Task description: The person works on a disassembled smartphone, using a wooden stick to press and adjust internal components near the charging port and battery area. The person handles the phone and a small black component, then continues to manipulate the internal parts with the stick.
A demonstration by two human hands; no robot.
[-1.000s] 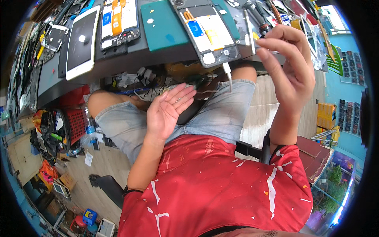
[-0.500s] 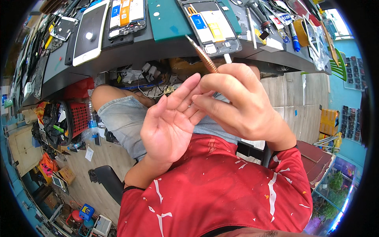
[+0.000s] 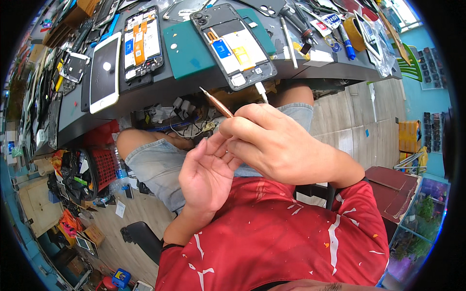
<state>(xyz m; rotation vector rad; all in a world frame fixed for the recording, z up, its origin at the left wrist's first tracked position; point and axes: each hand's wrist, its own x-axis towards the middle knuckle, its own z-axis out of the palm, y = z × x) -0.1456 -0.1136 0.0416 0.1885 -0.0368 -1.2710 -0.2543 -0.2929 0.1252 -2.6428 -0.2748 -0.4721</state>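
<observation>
A slim copper-coloured precision screwdriver (image 3: pixel 216 103) is gripped by my right hand (image 3: pixel 272 143), its pointed tip aimed up and left toward the desk edge. My left hand (image 3: pixel 206 177) is palm up and slightly cupped, its fingers reaching beneath my right fingertips. A tiny speck shows by the left fingers, too small to make out. Beyond both hands, a phone with its back off (image 3: pixel 235 48) lies partly on a green mat (image 3: pixel 182 53), showing its battery and flex cables. Into its near end runs a white cable (image 3: pixel 261 91).
Left of the mat lie another opened phone (image 3: pixel 141 46) and a white phone (image 3: pixel 105 72). Rightward are a dark tool (image 3: pixel 302 28), a blue marker (image 3: pixel 347 43) and a tape roll (image 3: pixel 353 30). A red basket (image 3: pixel 102 167) stands on the floor at left.
Both hands have come lower, nearer my lap, and the screwdriver moved down and left with the right one. My view has shifted, showing more of the desk. The grip looks the same.
</observation>
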